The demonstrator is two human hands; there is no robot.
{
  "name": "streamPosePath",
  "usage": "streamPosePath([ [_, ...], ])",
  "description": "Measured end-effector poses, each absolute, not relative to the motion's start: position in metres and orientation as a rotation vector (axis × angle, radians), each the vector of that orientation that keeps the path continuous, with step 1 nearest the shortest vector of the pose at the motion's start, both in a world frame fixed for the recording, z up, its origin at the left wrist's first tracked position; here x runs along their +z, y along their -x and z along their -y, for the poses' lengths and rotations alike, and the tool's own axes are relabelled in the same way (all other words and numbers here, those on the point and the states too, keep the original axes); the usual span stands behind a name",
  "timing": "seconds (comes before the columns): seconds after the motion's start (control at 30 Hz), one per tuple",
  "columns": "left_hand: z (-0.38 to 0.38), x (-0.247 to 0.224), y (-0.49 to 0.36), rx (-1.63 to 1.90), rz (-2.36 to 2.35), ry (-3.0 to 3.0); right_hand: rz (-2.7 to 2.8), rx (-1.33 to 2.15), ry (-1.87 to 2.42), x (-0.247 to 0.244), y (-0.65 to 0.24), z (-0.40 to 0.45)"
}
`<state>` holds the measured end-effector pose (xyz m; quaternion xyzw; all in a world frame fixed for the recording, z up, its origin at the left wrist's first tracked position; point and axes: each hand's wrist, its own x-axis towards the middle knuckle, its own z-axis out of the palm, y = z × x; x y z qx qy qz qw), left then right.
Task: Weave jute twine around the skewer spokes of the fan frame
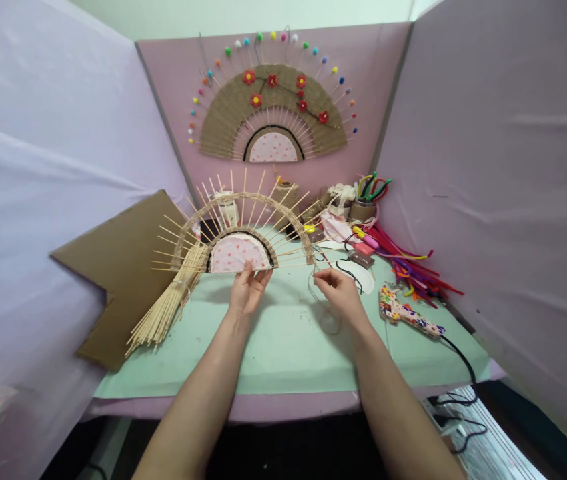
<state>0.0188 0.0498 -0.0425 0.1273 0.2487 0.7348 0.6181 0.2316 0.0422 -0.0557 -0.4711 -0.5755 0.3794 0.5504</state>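
A half-round fan frame [240, 253] with a pink dotted centre, black trim and thin sticks spreading outward is held up above the table. Woven twine [251, 197] arches across its sticks. My left hand [249, 288] grips the frame's bottom edge, thumb in front and fingers behind. Near the frame's right end, my right hand [336, 287] is pinched on a thin twine strand [312, 288], which hangs in a loose loop toward the tabletop.
On the green tabletop [283, 353] lie a stick bundle [166, 307], brown cardboard [113, 287], a glue gun [408, 313] with a black cord, and pipe cleaners [413, 267]. Scissors [373, 187] and twine rolls [287, 199] stand behind. A finished fan [273, 100] hangs on the back wall.
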Motion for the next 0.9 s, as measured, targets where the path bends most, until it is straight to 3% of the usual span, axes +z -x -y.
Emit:
streamPosePath([
  [0.37, -0.04, -0.035, -0.022, 1.616, -0.588, -0.309, 1.088, 0.973, 0.994, -0.045, -0.229, -0.038],
  [0.6, -0.038, -0.038, -0.029, 1.549, -0.621, -0.296, 1.069, 1.369, 0.92, -0.045, -0.223, -0.034],
  [0.9, -0.034, -0.043, -0.033, 1.509, -0.71, -0.258, 0.992, 1.512, 0.799, -0.037, -0.221, -0.027],
])
